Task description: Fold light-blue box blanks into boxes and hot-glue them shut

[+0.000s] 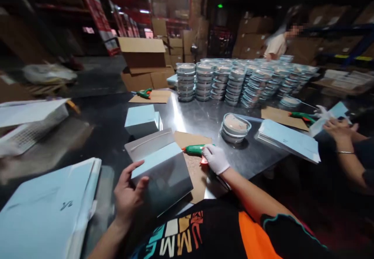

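My bare left hand grips the near left edge of a silver and pale blue folded carton, which rests tilted on the steel table. My right hand, in a white glove, is closed on a green glue gun with an orange trigger, lying over a brown cardboard sheet. A clear round lidded container sits just beyond the gun.
Several stacks of round containers fill the far table. A pile of flat blue cartons lies at my left, another at right. A co-worker's hands work at right near a second glue gun. A person stands behind.
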A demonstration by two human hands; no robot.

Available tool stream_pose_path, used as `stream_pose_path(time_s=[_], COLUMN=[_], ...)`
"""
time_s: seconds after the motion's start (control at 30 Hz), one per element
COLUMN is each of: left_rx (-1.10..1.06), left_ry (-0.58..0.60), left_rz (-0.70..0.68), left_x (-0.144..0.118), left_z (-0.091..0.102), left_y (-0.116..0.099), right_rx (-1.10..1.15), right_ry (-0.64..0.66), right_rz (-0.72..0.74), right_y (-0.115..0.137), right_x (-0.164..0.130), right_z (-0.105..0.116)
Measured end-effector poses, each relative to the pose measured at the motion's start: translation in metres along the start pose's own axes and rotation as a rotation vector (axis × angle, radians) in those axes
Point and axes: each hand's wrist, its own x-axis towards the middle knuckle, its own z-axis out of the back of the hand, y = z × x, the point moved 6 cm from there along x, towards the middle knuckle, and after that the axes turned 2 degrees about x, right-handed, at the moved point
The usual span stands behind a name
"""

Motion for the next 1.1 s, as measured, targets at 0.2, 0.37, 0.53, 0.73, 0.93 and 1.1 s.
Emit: stream_pose_path(time_s=[0.2, 0.37, 0.53, 0.73, 0.93, 1.1], left_rx=[-0.075, -0.083, -0.327, -0.177, -0.245, -0.192], left_ry=[0.098, 0.107, 0.025, 0.344, 0.492, 0.584], left_rz=[-0.116, -0.133, -0.238, -0.663, -0.71, -0.7], left_x=[-0.001, -0.012, -0.003, 0.012, 0.024, 0.026], left_z=[-0.012, -0.009, 0.0, 0.005, 0.004, 0.003], left_y=[0.008, 0.022, -0.009, -0.044, -0.041, -0.04], right_rx=[0.242, 0.283, 0.204, 0.102, 0.147, 0.091], right_ry=[0.342, 0.453, 0.523, 0.633, 0.642, 0.63], right_rz=[-0.052, 0.009, 0.376, 0.598, 0.76, 0.662], right_y=[0.042, 0.036, 0.037, 0.053, 0.064, 0.064], right_x=[-0.007, -0.012, -0.018, -0.034, -0.031, -0.028], right_z=[-0.073, -0.077, -0.059, -0.056, -0.062, -0.064])
